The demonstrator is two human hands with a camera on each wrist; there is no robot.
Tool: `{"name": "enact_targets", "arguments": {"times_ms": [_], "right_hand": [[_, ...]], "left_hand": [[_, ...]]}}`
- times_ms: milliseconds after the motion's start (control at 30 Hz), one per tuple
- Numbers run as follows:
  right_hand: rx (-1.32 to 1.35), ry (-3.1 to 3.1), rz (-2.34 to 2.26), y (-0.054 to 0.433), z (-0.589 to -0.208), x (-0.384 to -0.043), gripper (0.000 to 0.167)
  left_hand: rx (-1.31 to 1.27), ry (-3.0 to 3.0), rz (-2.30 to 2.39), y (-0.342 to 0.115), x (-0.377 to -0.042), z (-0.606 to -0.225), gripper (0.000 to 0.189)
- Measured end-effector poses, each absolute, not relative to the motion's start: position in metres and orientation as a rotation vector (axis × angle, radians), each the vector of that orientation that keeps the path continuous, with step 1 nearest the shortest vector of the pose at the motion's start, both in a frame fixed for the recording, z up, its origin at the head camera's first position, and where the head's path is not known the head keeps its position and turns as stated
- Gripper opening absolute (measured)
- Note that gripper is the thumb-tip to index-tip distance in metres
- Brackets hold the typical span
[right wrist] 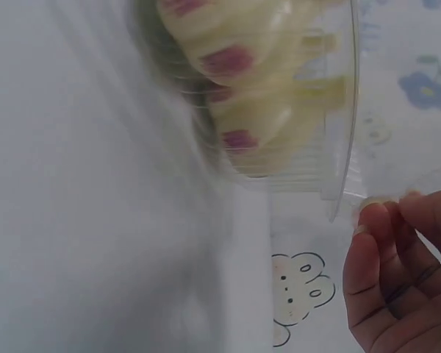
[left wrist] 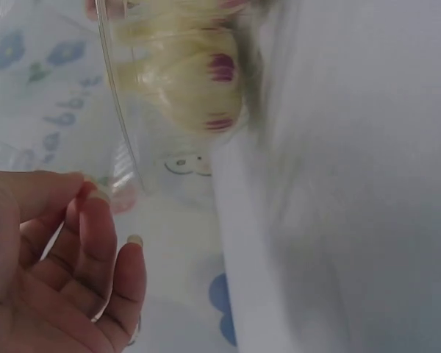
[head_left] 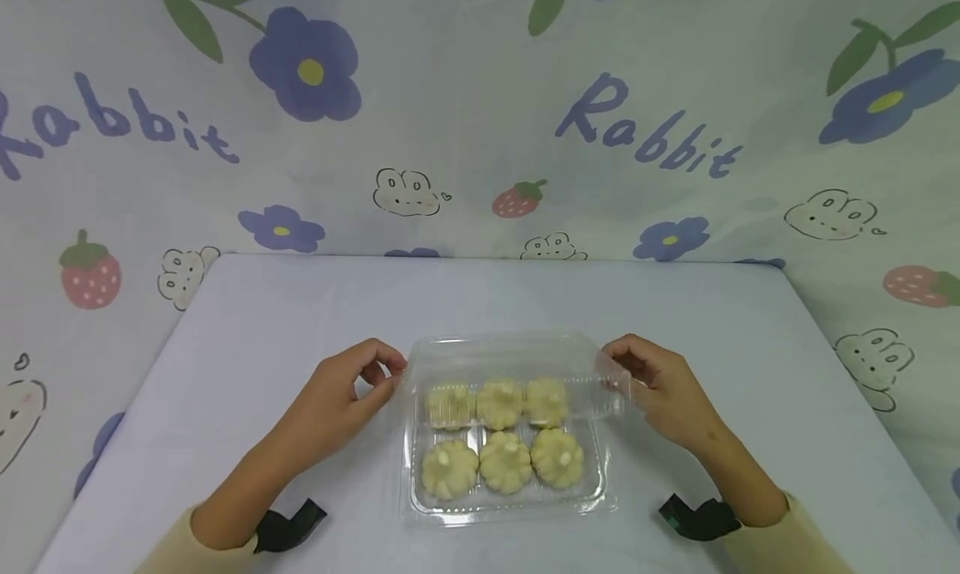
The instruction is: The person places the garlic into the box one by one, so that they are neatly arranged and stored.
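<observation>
A clear plastic clamshell box (head_left: 510,514) lies on the table in the head view, holding two rows of pale yellow, ribbed garlic bulbs (head_left: 505,463). Purple patches mark the sides of the bulbs (left wrist: 198,84) in the left wrist view. The see-through lid (head_left: 495,353) is tilted up and covers the far row from above. My left hand (head_left: 341,399) pinches the lid's left edge between thumb and fingers. At the opposite side, my right hand (head_left: 667,391) pinches its right edge. The thin plastic at the fingertips is hard to make out in both wrist views.
A white cloth covers the table (head_left: 300,299). Behind it and at both sides hangs a curtain (head_left: 465,82) printed with flowers, strawberries, rabbits and lettering. Black straps (head_left: 291,526) show at both wrists, below the beige sleeves.
</observation>
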State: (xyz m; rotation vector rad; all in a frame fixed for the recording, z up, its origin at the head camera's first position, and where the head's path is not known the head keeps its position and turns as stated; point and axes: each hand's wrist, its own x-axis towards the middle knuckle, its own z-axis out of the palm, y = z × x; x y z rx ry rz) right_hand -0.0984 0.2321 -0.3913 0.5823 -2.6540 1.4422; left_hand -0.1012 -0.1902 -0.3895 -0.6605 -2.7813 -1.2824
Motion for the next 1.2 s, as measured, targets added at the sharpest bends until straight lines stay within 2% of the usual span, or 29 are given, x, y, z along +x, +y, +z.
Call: {"name": "enact_targets", "arguments": {"times_ms": [233, 433, 600, 833, 1200], "right_hand": [[0.712, -2.620, 1.367, 0.233, -0.396, -0.083, 0.025], [0.704, -2.701, 1.216, 0.232, -0.397, -0.070, 0.024], [0.709, -2.757, 1.133, 0.231, -0.398, -0.058, 0.025], [0.699, -2.782, 1.061, 0.231, -0.397, -0.042, 0.039], [0.640, -2.803, 0.955, 0.229, -0.395, -0.020, 0.041]], "left_hand": [[-0.665, -2.800, -1.343, -0.189, -0.087, -0.394, 0.014], [-0.564, -2.837, -1.379, -0.189, -0.076, -0.397, 0.011], [-0.534, -2.854, -1.376, -0.189, -0.066, -0.401, 0.020], [-0.524, -2.849, -1.424, -0.187, -0.048, -0.406, 0.030], [-0.438, -2.813, -1.467, -0.182, -0.019, -0.409, 0.042]]}}
